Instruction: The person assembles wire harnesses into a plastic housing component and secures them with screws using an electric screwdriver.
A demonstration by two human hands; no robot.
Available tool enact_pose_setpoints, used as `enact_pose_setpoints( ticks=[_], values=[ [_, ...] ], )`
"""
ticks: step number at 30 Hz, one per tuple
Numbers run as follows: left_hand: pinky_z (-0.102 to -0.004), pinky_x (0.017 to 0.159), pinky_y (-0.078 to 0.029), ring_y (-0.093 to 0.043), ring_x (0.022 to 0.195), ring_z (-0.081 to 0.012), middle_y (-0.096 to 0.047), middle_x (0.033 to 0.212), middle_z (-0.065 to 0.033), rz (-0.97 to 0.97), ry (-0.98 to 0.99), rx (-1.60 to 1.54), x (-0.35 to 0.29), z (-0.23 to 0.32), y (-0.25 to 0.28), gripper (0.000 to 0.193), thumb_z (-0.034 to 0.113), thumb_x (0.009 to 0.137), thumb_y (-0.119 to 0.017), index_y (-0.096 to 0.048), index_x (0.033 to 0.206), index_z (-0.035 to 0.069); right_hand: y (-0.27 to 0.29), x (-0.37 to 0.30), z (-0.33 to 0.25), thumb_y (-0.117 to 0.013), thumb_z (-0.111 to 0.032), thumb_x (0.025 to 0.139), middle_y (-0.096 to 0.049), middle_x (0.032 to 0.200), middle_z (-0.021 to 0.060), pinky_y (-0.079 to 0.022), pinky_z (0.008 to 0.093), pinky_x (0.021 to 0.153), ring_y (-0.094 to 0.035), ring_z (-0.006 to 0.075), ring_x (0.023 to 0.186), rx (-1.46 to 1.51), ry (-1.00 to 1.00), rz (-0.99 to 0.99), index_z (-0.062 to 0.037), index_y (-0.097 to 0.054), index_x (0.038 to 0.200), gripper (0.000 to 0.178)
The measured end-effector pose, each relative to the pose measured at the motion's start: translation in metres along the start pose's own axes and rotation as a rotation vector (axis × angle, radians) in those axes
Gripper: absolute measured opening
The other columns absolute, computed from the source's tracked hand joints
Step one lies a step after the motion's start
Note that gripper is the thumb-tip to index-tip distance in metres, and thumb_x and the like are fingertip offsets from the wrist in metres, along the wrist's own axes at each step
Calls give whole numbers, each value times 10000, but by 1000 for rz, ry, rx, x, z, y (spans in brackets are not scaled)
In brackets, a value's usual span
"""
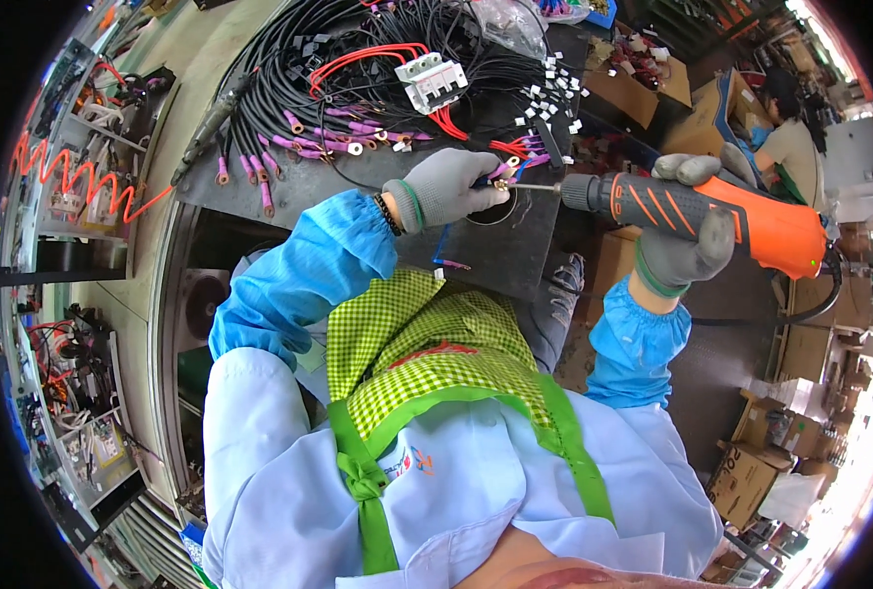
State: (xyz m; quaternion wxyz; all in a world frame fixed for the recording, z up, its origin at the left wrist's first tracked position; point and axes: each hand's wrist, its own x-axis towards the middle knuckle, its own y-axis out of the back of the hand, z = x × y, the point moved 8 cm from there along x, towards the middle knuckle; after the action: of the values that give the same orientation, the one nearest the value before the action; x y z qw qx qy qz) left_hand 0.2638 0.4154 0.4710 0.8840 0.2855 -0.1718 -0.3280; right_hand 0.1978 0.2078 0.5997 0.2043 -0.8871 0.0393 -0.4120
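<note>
My right hand, in a grey glove, is wrapped round an orange and black electric screwdriver. Its long bit points left and reaches the fingertips of my left hand. That gloved hand pinches a small brass-coloured part at the bit's tip, over the near edge of the dark worktable; its exact kind is too small to tell. Blue wires run close by the part. Just beyond the left hand lie black cables with purple-sleeved ring lugs. A white circuit breaker with red wires rests on the cable pile.
Small white connector pieces are scattered at the table's right. A dark pen-shaped tool with a red coiled cord lies at the left. Cardboard boxes stand to the right, where another person is partly visible.
</note>
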Motion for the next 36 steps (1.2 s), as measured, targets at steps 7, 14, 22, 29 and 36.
enact_pose_setpoints(
  ticks=[7,14,22,29,36],
  values=[
    [-401,678,-477,-626,776,-342,-641,819,-171,-32,66,85,-1,-1,-2,285,291,843,-663,-631,1001,56,-5,7,6,-638,-241,799,-623,943,156,-543,434,792,-644,297,856,-18,-45,-15,65,-424,1257,591],
    [-358,701,-488,-621,763,-290,-632,836,-154,-165,-26,69,-2,-8,-18,324,255,830,-692,-609,1041,23,-32,38,34,-590,-132,836,-649,824,124,-553,338,701,-662,217,740,-281,-280,-88,50,-552,1082,309],
    [-444,693,-480,-615,796,-392,-644,828,-188,-111,22,114,-13,3,13,354,360,878,-636,-576,1027,45,-50,31,9,-591,-169,793,-630,850,165,-573,385,689,-662,271,743,-405,-74,-32,69,-480,1156,448],
    [-465,660,-490,-646,762,-361,-656,787,-162,-275,170,620,-26,-2,10,302,352,913,-527,-587,1001,69,-35,25,6,-579,-238,784,-626,853,159,-569,403,686,-656,266,721,-418,-19,70,66,-472,1143,483],
    [-447,641,-502,-668,764,-320,-668,781,-123,-289,192,730,-20,-2,3,245,314,921,-513,-622,987,105,-35,22,3,-570,-125,814,-640,854,180,-576,397,708,-670,278,728,-319,-13,19,72,-448,1144,404]
  ],
)
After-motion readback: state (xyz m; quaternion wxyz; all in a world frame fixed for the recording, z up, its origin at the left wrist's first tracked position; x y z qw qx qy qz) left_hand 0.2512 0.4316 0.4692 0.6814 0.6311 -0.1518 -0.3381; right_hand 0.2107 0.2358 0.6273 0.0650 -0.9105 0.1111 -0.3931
